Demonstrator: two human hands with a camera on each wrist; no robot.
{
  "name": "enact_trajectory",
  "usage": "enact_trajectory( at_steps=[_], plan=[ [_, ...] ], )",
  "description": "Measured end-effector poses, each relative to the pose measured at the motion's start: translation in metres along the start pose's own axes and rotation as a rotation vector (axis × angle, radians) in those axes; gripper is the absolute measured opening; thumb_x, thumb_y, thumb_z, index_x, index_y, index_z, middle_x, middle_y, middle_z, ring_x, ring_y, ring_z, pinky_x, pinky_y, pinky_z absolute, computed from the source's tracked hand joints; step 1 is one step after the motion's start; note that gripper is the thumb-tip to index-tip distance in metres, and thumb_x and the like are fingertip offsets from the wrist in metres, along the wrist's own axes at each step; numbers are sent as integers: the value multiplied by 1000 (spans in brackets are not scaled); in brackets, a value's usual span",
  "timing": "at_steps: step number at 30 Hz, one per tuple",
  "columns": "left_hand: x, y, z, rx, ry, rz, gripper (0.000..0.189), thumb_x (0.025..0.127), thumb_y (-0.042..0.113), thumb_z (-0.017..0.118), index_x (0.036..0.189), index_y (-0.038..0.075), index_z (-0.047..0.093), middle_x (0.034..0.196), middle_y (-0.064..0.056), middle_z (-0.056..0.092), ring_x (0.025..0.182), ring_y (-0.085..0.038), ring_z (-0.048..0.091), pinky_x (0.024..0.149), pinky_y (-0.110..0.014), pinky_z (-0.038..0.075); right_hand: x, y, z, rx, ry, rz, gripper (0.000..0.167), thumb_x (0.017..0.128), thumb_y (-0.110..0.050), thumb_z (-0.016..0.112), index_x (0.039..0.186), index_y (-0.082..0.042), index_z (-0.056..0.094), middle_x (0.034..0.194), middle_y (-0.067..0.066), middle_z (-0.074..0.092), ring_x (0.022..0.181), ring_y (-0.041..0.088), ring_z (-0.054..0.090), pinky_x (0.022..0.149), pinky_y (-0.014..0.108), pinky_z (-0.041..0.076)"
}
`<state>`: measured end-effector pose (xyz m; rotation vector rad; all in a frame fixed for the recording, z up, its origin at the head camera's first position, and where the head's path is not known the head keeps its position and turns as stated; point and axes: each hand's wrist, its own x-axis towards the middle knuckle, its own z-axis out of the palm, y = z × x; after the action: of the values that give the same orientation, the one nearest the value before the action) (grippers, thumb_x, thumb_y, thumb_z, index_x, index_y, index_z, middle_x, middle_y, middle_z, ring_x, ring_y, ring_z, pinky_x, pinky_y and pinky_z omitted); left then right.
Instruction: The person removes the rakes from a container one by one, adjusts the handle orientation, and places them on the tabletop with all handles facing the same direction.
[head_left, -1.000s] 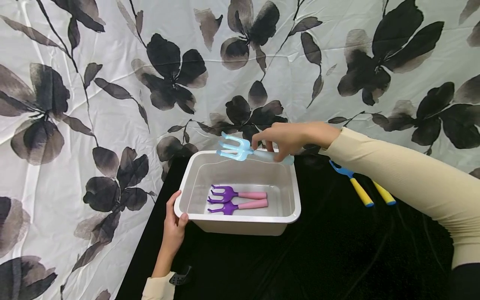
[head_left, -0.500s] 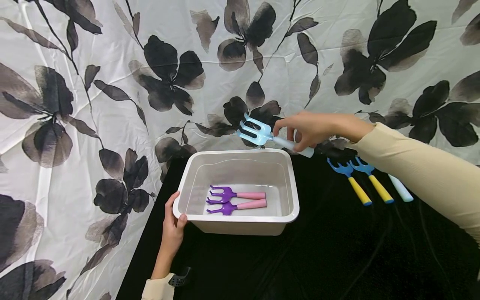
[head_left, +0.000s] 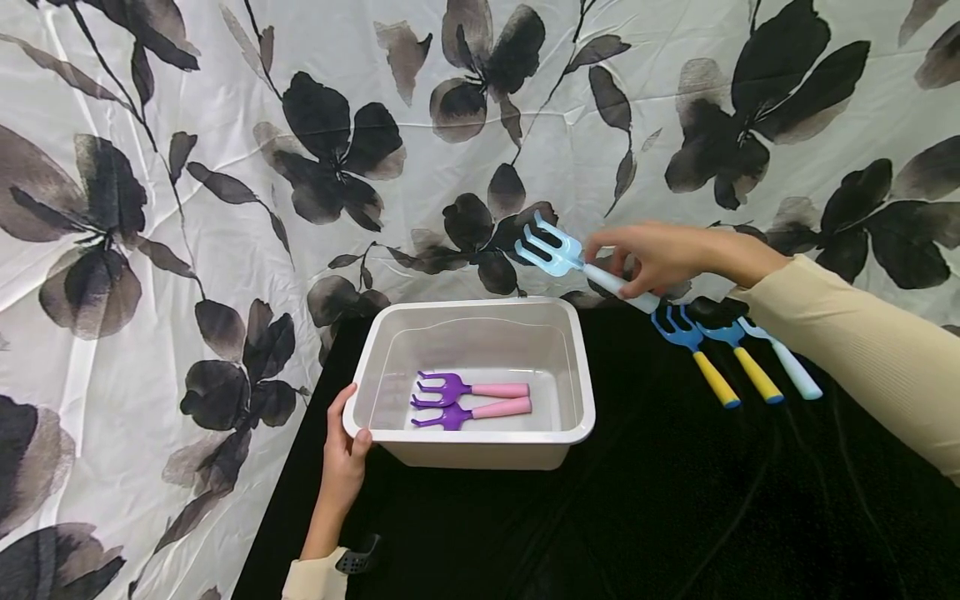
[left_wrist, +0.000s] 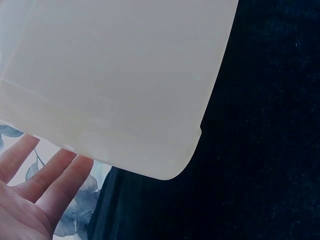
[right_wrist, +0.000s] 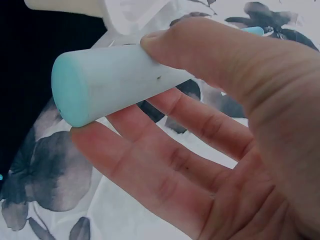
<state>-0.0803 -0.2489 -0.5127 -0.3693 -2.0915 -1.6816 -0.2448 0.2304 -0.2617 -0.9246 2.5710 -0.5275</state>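
- The step in hand looks like setting out the pale-blue hand fork with a whitish handle (head_left: 609,282), raised beyond the beige plastic tub's (head_left: 480,455) far right corner; the next move seems to call for lowering it near the blue forks with yellow handles (head_left: 716,381) on the right
- Right hand (head_left: 663,254), half closed, pinches that handle between thumb and fingers, forearm reaching in from the right
- Left hand (head_left: 343,462) grips the tub's near left corner
- Purple forks with pink handles (head_left: 500,390) lie inside it
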Motion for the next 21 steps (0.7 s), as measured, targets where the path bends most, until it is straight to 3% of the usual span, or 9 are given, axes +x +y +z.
enact_trajectory(
  at_steps=[12, 21],
  plan=[
    [1, -1, -2, -9, -6, -9, 64, 102, 23, 60, 159, 12, 31, 148, -6, 42, 118, -26, 48, 90, -20, 48, -7, 17, 8, 29, 43, 60, 56, 87, -4, 78, 135, -13, 51, 106, 11, 70, 76, 22, 68, 58, 40, 57],
    [2, 0, -4, -20, -21, -19, 64, 103, 22, 59, 159, 13, 30, 150, -8, 41, 116, -35, 47, 87, -22, 51, -14, 34, 16, 93, 38, 109, 58, 89, -4, 77, 138, -14, 47, 110, 15, 70, 81, 24, 71, 59, 41, 58]
  ],
)
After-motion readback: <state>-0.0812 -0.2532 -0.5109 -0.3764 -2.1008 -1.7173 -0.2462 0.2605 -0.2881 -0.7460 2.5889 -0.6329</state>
